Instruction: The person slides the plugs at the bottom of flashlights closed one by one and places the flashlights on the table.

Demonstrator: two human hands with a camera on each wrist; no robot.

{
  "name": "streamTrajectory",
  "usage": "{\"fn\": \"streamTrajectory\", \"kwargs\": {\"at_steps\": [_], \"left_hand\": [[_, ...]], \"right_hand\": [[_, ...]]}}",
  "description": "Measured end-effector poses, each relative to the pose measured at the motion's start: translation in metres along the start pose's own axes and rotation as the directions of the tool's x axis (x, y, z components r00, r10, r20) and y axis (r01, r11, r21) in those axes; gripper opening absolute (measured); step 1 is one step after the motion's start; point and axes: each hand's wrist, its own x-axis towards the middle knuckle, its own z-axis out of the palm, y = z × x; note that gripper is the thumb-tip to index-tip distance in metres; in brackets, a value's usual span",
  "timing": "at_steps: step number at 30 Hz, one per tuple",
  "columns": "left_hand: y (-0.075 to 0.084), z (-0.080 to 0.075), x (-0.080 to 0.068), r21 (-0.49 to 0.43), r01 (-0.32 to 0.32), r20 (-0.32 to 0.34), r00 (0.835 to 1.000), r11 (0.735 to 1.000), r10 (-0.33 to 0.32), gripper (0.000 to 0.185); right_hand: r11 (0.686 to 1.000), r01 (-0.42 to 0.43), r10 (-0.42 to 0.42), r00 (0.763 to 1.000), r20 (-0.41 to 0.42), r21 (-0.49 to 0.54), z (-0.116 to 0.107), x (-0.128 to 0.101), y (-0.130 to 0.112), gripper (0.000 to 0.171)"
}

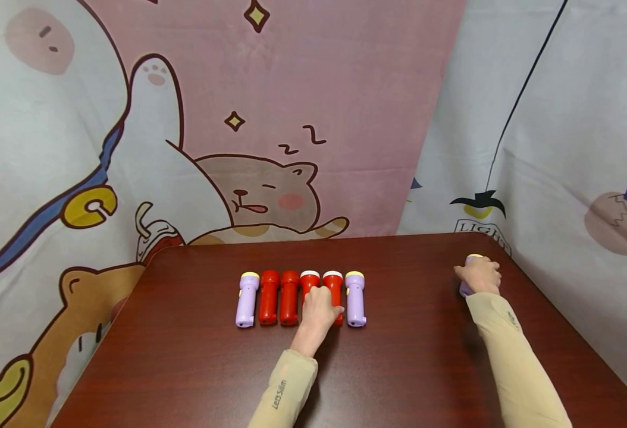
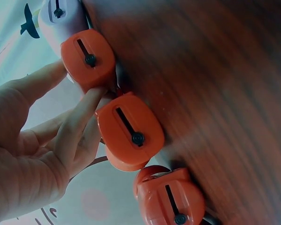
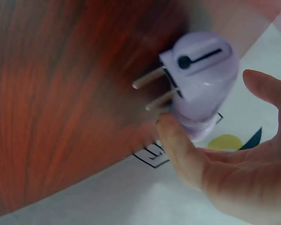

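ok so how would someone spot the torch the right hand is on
On the dark wooden table, look away from the row of six torches toward the far right corner. The lone purple torch lies there under the right hand, apart from the rest.

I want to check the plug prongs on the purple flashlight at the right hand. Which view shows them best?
The right wrist view: the purple flashlight shows two prongs clearly. In the head view the right hand covers most of it; the left wrist view misses it.
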Motion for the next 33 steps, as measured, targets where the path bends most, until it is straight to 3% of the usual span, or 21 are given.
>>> {"fn": "streamTrajectory", "kwargs": {"at_steps": [7,17,33], "left_hand": [[0.000,0.000,0.000,0.018,-0.008,-0.008,1.000,1.000,0.008,0.033],[0.002,0.000,-0.001,0.017,-0.003,-0.015,1.000,1.000,0.003,0.034],[0.000,0.002,-0.002,-0.014,0.015,-0.016,1.000,1.000,-0.015,0.033]], "right_hand": [[0.998,-0.003,0.001,1.000,0.029,0.056,0.003,-0.001,0.007,0.083],[0.995,-0.022,0.021,1.000,0.014,0.102,0.001,-0.003,0.012,0.055],[0.997,0.010,-0.006,0.998,-0.055,0.078,0.009,0.005,0.021,0.053]]}}
